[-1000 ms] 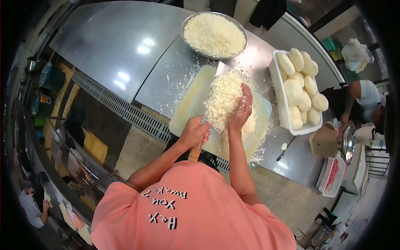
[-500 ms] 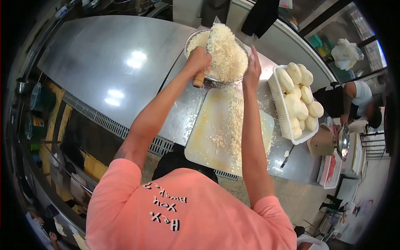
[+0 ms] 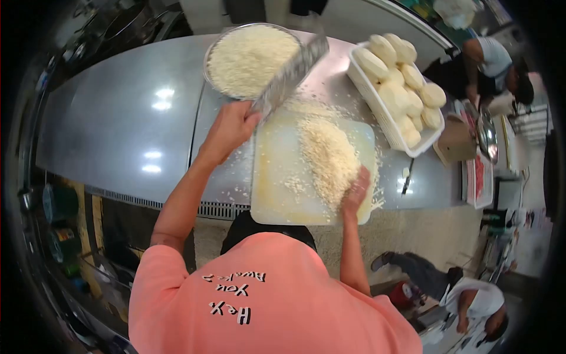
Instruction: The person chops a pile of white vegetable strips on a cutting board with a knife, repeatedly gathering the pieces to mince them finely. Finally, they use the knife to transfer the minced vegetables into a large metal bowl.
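My left hand (image 3: pixel 229 131) is closed round the handle of a cleaver (image 3: pixel 290 75). Its wide, motion-blurred blade is raised at a slant between the bowl and the cutting board. My right hand (image 3: pixel 356 190) lies with extended fingers against the lower right side of a heap of finely chopped pale vegetable (image 3: pixel 329 156). This heap rests on a white, yellow-stained cutting board (image 3: pixel 272 189), with loose bits scattered around it. Beyond the board, a round metal bowl (image 3: pixel 206 69) is filled with more chopped pale pieces (image 3: pixel 250 59).
A white plastic basket (image 3: pixel 377 115) of peeled, pale, rounded vegetables (image 3: pixel 394 97) stands right of the board. Further right are a small knife (image 3: pixel 407 184), a cardboard box (image 3: pixel 456 141) and a co-worker (image 3: pixel 495 65). Another person (image 3: pixel 471 304) is at lower right.
The cleaver was over the bowl carrying a chopped load; its blade has swung right and no load shows on it. My right hand has moved from the bowl's side down to the heap.
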`<state>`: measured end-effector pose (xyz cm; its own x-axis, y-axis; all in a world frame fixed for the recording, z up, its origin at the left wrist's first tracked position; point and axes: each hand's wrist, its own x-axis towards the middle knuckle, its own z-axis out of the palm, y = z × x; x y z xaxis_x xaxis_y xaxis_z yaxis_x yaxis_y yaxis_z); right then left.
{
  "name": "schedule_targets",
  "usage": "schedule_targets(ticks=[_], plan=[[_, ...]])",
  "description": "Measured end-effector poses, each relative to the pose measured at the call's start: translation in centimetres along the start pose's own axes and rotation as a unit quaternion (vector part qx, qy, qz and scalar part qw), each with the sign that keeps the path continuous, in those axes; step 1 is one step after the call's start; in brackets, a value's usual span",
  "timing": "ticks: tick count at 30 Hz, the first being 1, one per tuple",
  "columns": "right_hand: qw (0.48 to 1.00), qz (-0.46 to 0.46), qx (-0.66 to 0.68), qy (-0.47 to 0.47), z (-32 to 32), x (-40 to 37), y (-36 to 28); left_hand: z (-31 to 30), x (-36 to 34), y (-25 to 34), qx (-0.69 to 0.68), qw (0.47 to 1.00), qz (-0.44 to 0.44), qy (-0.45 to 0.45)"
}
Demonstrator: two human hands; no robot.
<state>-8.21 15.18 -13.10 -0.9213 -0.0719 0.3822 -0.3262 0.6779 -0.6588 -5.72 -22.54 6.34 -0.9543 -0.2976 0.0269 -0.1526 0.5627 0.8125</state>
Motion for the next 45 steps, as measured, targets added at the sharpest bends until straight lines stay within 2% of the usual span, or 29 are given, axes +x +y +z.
schedule_targets(ticks=[1,2,4,5,7,8,9,13,14,16,18,20,21,22,23,24,26,28,30,31,33,34,36,37,39,40,42,43,45], plan=[[1.000,-0.003,-0.010,-0.006,0.6,0.3,-0.5,2.0,-0.1,-1.5,0.054,0.996,0.066,-0.019],[1.000,0.006,0.005,0.001,1.3,0.7,-1.4,3.5,0.2,-2.0,0.057,0.995,0.076,-0.028],[0.998,0.018,0.063,0.023,2.8,1.5,-2.2,6.2,0.9,-2.8,0.236,0.968,0.064,-0.052],[0.995,0.017,0.094,0.018,3.0,2.0,-2.9,7.7,1.8,-3.8,0.241,0.966,0.072,-0.057],[0.992,0.021,0.126,0.021,2.4,3.0,-4.1,10.7,3.7,-5.7,0.286,0.948,0.137,-0.011],[0.987,0.002,0.159,-0.021,2.0,3.3,-4.4,11.9,4.0,-5.5,0.289,0.946,0.145,-0.016],[0.979,-0.017,0.192,-0.065,1.4,3.6,-4.6,13.0,4.1,-5.0,0.311,0.934,0.168,-0.046],[0.977,-0.040,0.208,-0.009,-0.4,4.1,-3.2,16.4,1.6,-3.5,0.319,0.908,0.235,-0.138],[0.976,-0.041,0.214,-0.011,-0.8,4.5,-2.3,16.1,0.7,-3.3,0.324,0.907,0.231,-0.137],[0.982,-0.005,0.186,0.041,-1.3,5.4,-0.4,14.6,-1.6,-2.3,0.325,0.902,0.216,-0.185],[0.984,-0.011,0.174,0.032,-0.5,7.1,1.0,12.0,-3.5,-2.9,0.285,0.919,0.210,-0.175],[0.987,-0.013,0.161,0.018,0.6,8.5,1.7,9.4,-5.2,-3.0,0.254,0.954,0.139,-0.083],[0.986,-0.047,0.157,-0.033,1.2,9.0,1.7,8.7,-5.6,-3.6,0.258,0.954,0.131,-0.084],[0.981,-0.082,0.153,-0.084,1.8,9.3,1.5,8.2,-5.6,-4.3,0.280,0.954,0.099,-0.031],[0.965,-0.082,0.212,-0.131,2.4,9.4,1.1,7.9,-5.9,-5.0,0.301,0.951,0.070,0.023],[0.963,-0.084,0.217,-0.135,2.2,9.3,0.3,8.6,-6.5,-5.9,0.304,0.950,0.065,0.026],[0.924,-0.035,0.277,-0.259,1.2,9.4,-2.1,11.2,-7.5,-7.3,0.349,0.937,0.011,0.027],[0.912,-0.052,0.290,-0.285,0.9,9.2,-3.1,15.1,-10.1,-5.6,0.350,0.937,-0.003,0.010],[0.886,-0.062,0.335,-0.314,0.1,8.8,-4.1,17.7,-12.6,-2.4,0.331,0.944,0.002,0.006],[0.881,-0.064,0.335,-0.328,-0.5,8.5,-4.5,17.2,-13.4,-1.9,0.328,0.944,-0.012,0.009],[0.899,-0.090,0.337,-0.267,-1.7,8.4,-4.9,16.1,-14.3,-0.7,0.204,0.979,-0.003,0.018],[0.896,-0.088,0.338,-0.273,-2.1,8.2,-4.6,15.2,-14.9,-0.5,0.203,0.979,-0.010,0.019],[0.921,-0.097,0.320,-0.201,-2.9,7.7,-4.2,12.4,-16.8,-1.0,0.021,0.986,-0.163,0.018],[0.931,-0.093,0.298,-0.189,-3.2,7.3,-4.2,11.6,-18.1,-2.5,0.022,0.986,-0.167,0.017],[0.935,-0.096,0.294,-0.173,-3.5,6.5,-4.4,11.8,-20.7,-6.0,-0.191,0.942,-0.270,0.058],[0.939,-0.102,0.289,-0.155,-3.5,6.1,-4.7,12.8,-21.5,-6.3,-0.191,0.941,-0.272,0.055],[0.947,-0.113,0.264,-0.148,-3.5,5.3,-5.7,15.0,-22.7,-6.3,-0.298,0.898,-0.313,0.078],[0.952,-0.128,0.240,-0.141,-3.3,4.9,-6.2,16.3,-22.5,-4.6,-0.276,0.907,-0.312,0.066],[0.955,-0.115,0.233,-0.142,-2.4,4.2,-6.7,19.9,-21.1,-2.0,-0.320,0.888,-0.328,0.036]])
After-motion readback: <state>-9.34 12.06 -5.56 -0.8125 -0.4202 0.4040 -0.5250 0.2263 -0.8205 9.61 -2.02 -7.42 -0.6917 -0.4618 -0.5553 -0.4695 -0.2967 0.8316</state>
